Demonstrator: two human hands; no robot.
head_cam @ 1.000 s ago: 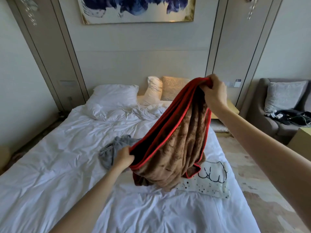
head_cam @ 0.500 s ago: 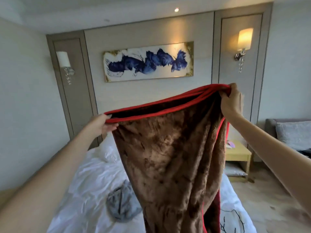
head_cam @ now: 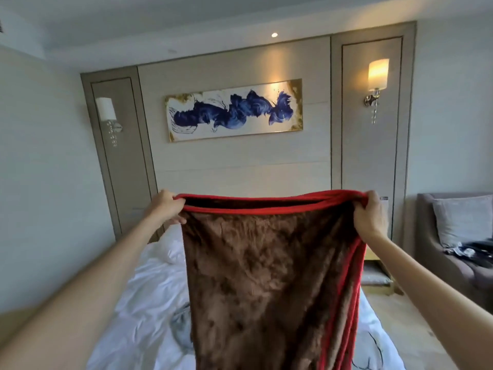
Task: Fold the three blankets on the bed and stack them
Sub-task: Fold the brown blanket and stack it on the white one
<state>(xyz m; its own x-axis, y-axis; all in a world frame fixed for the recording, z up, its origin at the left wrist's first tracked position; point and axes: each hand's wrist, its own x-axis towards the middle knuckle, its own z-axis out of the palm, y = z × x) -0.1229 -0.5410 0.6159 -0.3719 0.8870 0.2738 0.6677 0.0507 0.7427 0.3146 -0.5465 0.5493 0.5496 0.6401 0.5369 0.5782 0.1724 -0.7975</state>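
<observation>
White rumpled bed low in frame, panelled wall with blue abstract painting behind. Left hand and right hand each grip a top corner of the brown plush red-trimmed blanket, held spread above the bed. Crumpled grey blanket lies on the sheet beside its left edge. Bare floor between the bed's right edge and grey armchair.

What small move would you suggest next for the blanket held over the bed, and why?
Probably bring the hands together to halve it: the left hand and right hand each grip a top corner of the brown blanket, which hangs spread over the bed.
</observation>
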